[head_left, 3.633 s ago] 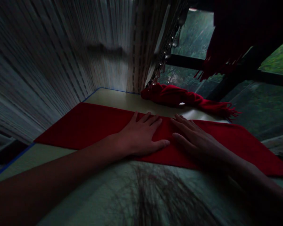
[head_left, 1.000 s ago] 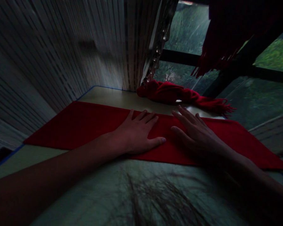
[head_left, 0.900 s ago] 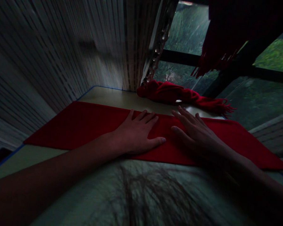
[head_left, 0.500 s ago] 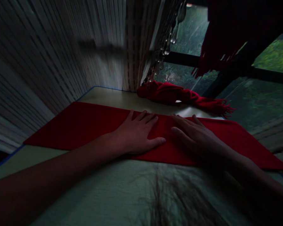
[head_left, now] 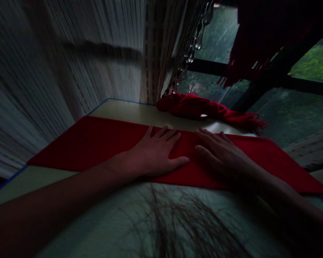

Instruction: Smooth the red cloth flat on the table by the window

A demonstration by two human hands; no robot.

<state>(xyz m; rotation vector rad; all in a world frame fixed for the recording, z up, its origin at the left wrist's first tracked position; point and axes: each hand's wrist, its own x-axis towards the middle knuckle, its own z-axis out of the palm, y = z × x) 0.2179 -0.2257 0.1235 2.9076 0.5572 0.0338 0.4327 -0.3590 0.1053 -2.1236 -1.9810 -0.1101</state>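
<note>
Head view: I see a deep red cloth [head_left: 187,145] laid out as a long, flat band across the counter [head_left: 129,110]. Its surface looks matte, plain and nearly smooth, with straight, clean edges and slanted ends; the left end reaches the counter's blue edging. In this dim light I can't make out any weave.

My left hand [head_left: 157,154] lies palm down on the middle of the cloth, fingers spread, gripping nothing. My right hand [head_left: 222,150] is just to its right, fingers extended and thumb apart, also grasping nothing; whether its whole palm presses down I can't tell. A strip of red shows between the two thumbs.

Beyond the cloth, a bunched red scarf [head_left: 193,106] with a fringed end lies along the counter's far side, by the window [head_left: 222,34]. Loose hair [head_left: 174,229] blurs the foreground.
</note>
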